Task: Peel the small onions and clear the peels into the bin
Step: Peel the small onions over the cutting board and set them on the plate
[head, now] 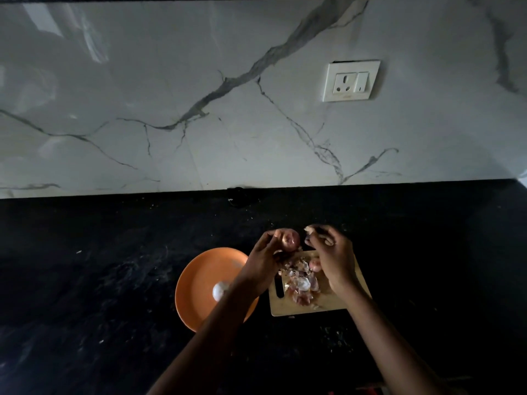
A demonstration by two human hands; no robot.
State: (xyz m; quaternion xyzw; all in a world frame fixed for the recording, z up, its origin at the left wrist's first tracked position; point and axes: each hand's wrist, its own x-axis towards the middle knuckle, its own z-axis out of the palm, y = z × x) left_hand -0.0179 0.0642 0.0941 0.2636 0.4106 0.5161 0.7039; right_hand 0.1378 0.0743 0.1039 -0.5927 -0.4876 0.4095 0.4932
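Plate (199, 277): round, smooth orange, at 7 o'clock of the hands; one pale peeled onion (220, 291) lies in it.
Board (336, 303): pale wood, rectangular, slot at its left edge.
Peels (299, 283): papery pink-white heap on the board.
Left hand (263, 262): fingers curled round a small onion (90, 239), pinkish, rounded; long axis unclear.
Right hand (332, 252): pinches a peel scrap (309, 230).
Counter (114, 252): black speckled stone.
Wall (171, 95): glossy veined marble, white socket (351, 80) at 1 o'clock.

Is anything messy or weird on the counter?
Mostly it is tidy work. The peels sit heaped on the board, but small pale bits are scattered on the dark counter in front of it. Nothing looks broken or spilled.
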